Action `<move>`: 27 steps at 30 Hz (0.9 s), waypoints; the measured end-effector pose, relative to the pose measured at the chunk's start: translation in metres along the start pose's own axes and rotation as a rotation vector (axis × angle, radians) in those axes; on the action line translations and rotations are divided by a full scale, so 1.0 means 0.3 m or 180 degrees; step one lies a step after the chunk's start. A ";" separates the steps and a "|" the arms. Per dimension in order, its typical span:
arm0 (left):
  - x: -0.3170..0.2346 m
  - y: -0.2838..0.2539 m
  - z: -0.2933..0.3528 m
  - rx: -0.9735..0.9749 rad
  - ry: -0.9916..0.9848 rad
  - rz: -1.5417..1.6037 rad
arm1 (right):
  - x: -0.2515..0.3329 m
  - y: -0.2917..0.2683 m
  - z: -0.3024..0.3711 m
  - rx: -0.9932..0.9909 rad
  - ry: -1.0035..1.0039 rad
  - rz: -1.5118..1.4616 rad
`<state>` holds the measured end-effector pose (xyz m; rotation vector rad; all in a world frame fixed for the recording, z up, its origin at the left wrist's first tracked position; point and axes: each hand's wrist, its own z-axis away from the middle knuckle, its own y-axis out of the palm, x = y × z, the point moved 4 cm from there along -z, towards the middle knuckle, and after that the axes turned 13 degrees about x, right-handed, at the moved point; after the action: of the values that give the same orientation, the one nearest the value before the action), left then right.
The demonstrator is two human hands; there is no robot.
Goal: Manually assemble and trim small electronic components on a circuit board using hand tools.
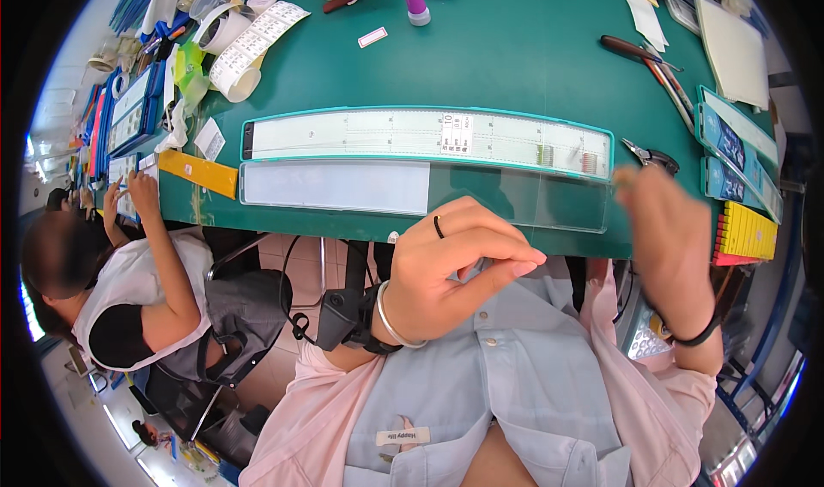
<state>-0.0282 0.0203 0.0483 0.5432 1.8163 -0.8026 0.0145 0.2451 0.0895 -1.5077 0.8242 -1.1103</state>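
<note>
A long, shallow teal-rimmed case lies open on the green table, its clear lid folded toward me. A lined white sheet with a printed label covers its inside, and small coil-like pieces sit near its right end. Just in front of the lid, my left hand is closed in a pinch, thumb against the fingers; anything between the tips is too small to make out. Motion blurs my right hand, beyond the lid's right end, below the dark-handled pliers; its fingers cannot be read.
Stacked teal cases and yellow pieces lie at the right. A screwdriver and a purple-capped bottle lie farther back. A label roll and yellow strip are left. A co-worker sits at far left.
</note>
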 end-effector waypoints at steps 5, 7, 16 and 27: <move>0.001 -0.009 -0.013 -0.0069 0.0078 0.0198 | -0.302 0.017 -0.033 0.0238 0.1295 0.1120; 0.002 -0.013 -0.019 -0.0084 0.0135 0.0211 | -0.263 -0.020 -0.075 0.0060 0.1133 0.1408; -0.034 -0.044 -0.006 -0.0298 0.0496 -0.0456 | 0.156 -0.008 -0.137 -0.0394 -0.1753 -0.0415; 0.025 -0.159 0.038 -0.0490 0.0085 -0.1410 | -0.073 -0.300 -0.318 -0.1025 -0.0805 -0.1148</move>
<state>-0.0566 -0.0202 0.0514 0.0477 2.0343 -0.9394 -0.0870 0.2528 0.1749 -2.0803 0.5867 -1.0446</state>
